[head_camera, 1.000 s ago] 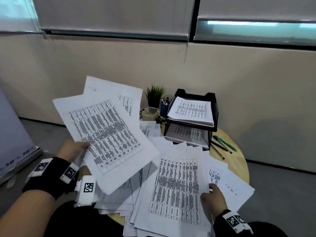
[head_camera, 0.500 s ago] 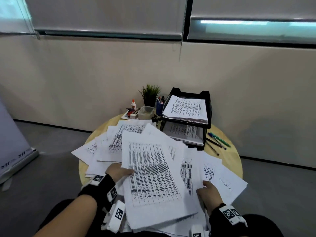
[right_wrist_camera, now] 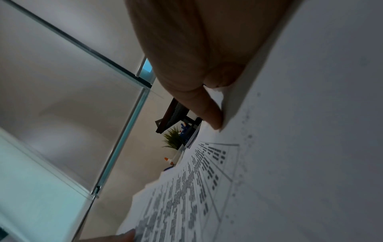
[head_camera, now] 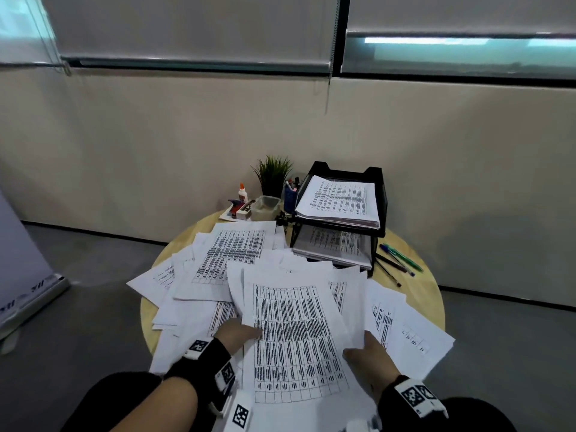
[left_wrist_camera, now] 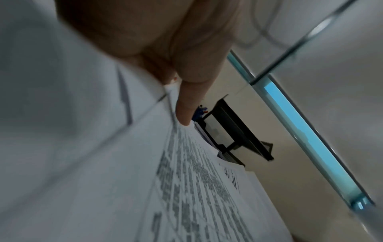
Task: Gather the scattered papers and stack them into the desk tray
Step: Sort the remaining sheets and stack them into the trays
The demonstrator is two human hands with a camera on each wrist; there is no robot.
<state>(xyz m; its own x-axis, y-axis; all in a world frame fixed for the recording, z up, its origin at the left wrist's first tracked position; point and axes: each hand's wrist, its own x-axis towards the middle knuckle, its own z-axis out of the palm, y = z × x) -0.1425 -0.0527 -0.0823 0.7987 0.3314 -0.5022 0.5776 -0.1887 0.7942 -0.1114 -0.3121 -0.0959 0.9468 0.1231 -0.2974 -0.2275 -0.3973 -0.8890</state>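
Pinching opposite side edges of the top sheet (head_camera: pixel 296 338), left hand (head_camera: pixel 237 333) and right hand (head_camera: pixel 369 358) fingers.

Two hands show at the bottom of the picture, a left hand (head_camera: pixel 238 333) and a right hand (head_camera: pixel 371 357). One black desk tray (head_camera: pixel 378 194) with two shelves stands right of the middle. One little plant (head_camera: pixel 274 173), one glue bottle (head_camera: pixel 242 192), one clear box (head_camera: pixel 265 207) and one blue pen cup (head_camera: pixel 289 198) stand left of it. One round table (head_camera: pixel 427 294) holds too many papers (head_camera: pixel 230 254) to count.
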